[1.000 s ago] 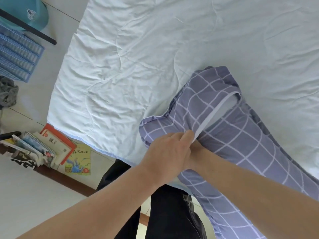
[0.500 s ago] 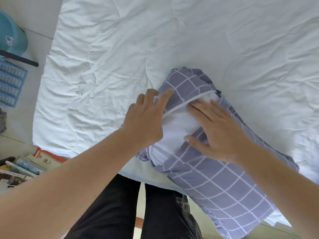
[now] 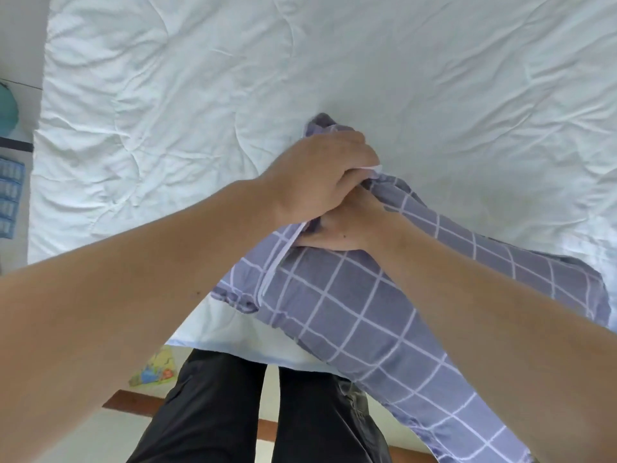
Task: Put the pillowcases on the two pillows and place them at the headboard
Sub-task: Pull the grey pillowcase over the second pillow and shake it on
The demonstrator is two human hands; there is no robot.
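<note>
A white quilt (image 3: 233, 111) covers the bed and fills most of the view, wrinkled all over. Its left edge runs down beside a strip of pale floor (image 3: 20, 61), and its near edge ends just above the person's dark trousers (image 3: 213, 412). The whole far half of the quilt and its left side lie bare, wide room on those sides of the pillow.

The pillow (image 3: 350, 329), in a purple-grey pillowcase (image 3: 500, 262) with a white grid, lies slantwise on the near right part of the quilt. Its far end sits near the middle of the bed; its near end hangs past the bed's edge at lower right, beside the trousers. The case's white-piped open edge runs from the hands down toward the near edge of the quilt.

The left hand (image 3: 320, 175) is curled round the bunched far end of the pillowcase, gripping cloth and piping. The right hand (image 3: 340, 228) lies just under it, touching it, thumb along the cloth and fingers tucked out of sight into the opening; whether they grip anything cannot be told.

A wooden strip (image 3: 133, 401) crosses the floor below the bed. A colourful book (image 3: 157, 369) shows just under the bed's near edge. At the far left edge sit a blue rack (image 3: 10, 192) and a teal thing (image 3: 6, 108).
</note>
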